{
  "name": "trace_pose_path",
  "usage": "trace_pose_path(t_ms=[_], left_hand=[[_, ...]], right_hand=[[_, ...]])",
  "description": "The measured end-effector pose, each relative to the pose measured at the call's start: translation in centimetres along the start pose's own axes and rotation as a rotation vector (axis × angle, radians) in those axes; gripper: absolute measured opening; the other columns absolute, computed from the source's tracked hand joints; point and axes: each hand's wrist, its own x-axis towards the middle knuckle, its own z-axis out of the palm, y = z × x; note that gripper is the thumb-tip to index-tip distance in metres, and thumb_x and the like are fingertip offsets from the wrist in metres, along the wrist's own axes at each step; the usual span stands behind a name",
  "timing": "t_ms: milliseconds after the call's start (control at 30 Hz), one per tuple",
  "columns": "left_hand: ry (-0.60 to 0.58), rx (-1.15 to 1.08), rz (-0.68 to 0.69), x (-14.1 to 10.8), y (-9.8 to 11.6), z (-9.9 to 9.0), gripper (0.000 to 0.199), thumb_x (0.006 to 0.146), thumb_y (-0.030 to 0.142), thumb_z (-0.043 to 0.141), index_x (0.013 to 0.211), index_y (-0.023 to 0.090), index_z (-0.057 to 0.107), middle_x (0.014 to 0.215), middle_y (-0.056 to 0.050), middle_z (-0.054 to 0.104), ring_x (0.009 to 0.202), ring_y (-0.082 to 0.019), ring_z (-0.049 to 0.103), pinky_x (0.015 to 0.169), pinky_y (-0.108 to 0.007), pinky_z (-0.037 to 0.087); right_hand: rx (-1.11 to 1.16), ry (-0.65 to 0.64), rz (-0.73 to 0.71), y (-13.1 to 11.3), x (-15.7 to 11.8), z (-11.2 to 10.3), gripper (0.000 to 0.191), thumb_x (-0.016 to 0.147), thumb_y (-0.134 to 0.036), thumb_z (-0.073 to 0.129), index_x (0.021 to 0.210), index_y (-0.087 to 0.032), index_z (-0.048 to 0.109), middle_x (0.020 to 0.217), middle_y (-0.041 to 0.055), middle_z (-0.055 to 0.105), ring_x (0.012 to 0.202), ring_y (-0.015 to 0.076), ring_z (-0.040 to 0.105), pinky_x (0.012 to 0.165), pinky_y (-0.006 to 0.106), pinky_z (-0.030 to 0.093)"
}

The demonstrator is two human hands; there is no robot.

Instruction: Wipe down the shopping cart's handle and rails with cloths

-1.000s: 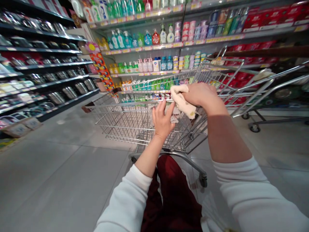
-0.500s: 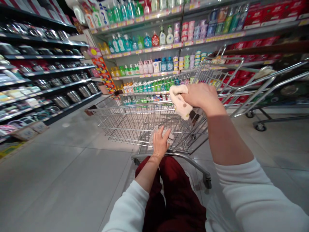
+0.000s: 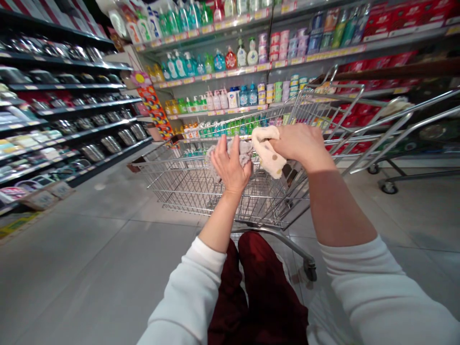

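Observation:
In front of my knees stands a wire shopping cart (image 3: 173,163). My left hand (image 3: 232,170) lies over a crumpled grey fluffy cloth (image 3: 246,149) on the near top rail. Its fingers point forward and the thumb is to the right, with the cloth pressed under the palm. To the right, my right hand (image 3: 304,143) is closed on a folded cream cloth (image 3: 272,162) with tan spots, over the same rail. The fingertips of that hand are hidden behind the cloth and the back of the hand.
Beyond the cart, shelves (image 3: 223,69) hold bottles and jars. Metal pots (image 3: 92,152) line the shelves at left. More cart frames and wheels (image 3: 388,187) stand at right. My knees (image 3: 257,249) are close to the cart's lower frame, above a tiled floor (image 3: 108,254).
My left hand has risen from the cart's lower side wires to the top rail, bringing the grey cloth with it. The right hand and cream cloth have stayed nearly in place.

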Motion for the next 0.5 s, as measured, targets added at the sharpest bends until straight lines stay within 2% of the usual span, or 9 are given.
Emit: trace_pose_path(t_ms=[100, 200, 333, 500], left_hand=[[-0.021, 0.015, 0.042, -3.9, -1.4, 1.8, 0.056, 0.094, 0.041, 0.047, 0.144, 0.018, 0.057, 0.157, -0.017, 0.047, 0.152, -0.031, 0.033, 0.124, -0.054, 0.029], [-0.128, 0.027, 0.109, -7.8, -3.4, 2.6, 0.054, 0.090, 0.034, 0.054, 0.140, 0.017, 0.060, 0.152, -0.020, 0.052, 0.150, -0.033, 0.037, 0.124, -0.054, 0.029], [-0.286, 0.073, 0.115, -11.5, -5.4, 2.7, 0.061, 0.077, 0.022, 0.065, 0.138, 0.019, 0.062, 0.146, -0.020, 0.055, 0.140, -0.035, 0.050, 0.121, -0.056, 0.034], [-0.327, 0.103, 0.063, -14.4, -6.7, 2.1, 0.064, 0.074, 0.013, 0.064, 0.138, 0.022, 0.062, 0.145, -0.018, 0.057, 0.133, -0.033, 0.055, 0.114, -0.053, 0.044]], right_hand=[[0.008, 0.001, 0.005, 0.0, 0.0, 0.1, 0.052, 0.091, -0.057, 0.047, 0.118, -0.023, 0.076, 0.110, 0.0173, 0.074, 0.105, 0.0341, 0.066, 0.084, 0.046, 0.049], [0.009, 0.002, 0.012, -0.1, 0.0, 0.1, 0.052, 0.092, -0.057, 0.047, 0.119, -0.023, 0.076, 0.110, 0.0174, 0.074, 0.105, 0.0339, 0.067, 0.084, 0.046, 0.049], [0.013, 0.000, 0.005, -0.1, 0.0, 0.0, 0.052, 0.093, -0.057, 0.046, 0.118, -0.023, 0.076, 0.112, 0.0175, 0.074, 0.103, 0.0340, 0.068, 0.084, 0.046, 0.049], [0.012, 0.023, 0.008, 0.1, 0.1, 0.3, 0.056, 0.091, -0.061, 0.048, 0.120, -0.022, 0.075, 0.106, 0.0171, 0.075, 0.102, 0.0326, 0.067, 0.084, 0.043, 0.049]])
